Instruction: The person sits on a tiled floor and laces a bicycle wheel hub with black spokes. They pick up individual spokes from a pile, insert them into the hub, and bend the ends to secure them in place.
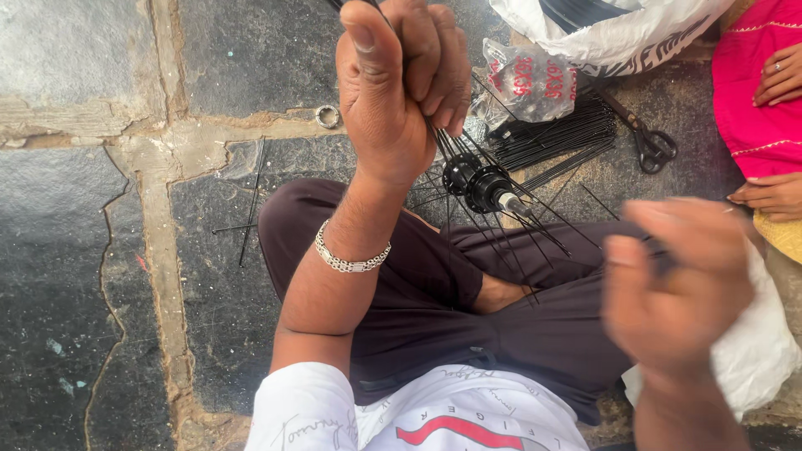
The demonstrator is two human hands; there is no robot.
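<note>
My left hand (399, 79) is raised in a fist, closed around a bunch of thin black spokes (455, 146) that fan down into a black wheel hub (482, 182) hanging above my crossed legs. A silver chain bracelet is on that wrist. My right hand (677, 280) is blurred at the lower right, fingers curled near the ends of the spokes that stick out to the right; whether it grips one is unclear.
A pile of loose black spokes (551, 138) lies on the stone floor beside a small plastic packet (535, 79), a white bag (610, 33) and black scissors (650, 144). A metal ring (327, 116) lies on the floor. Another person in pink (756, 100) sits at right.
</note>
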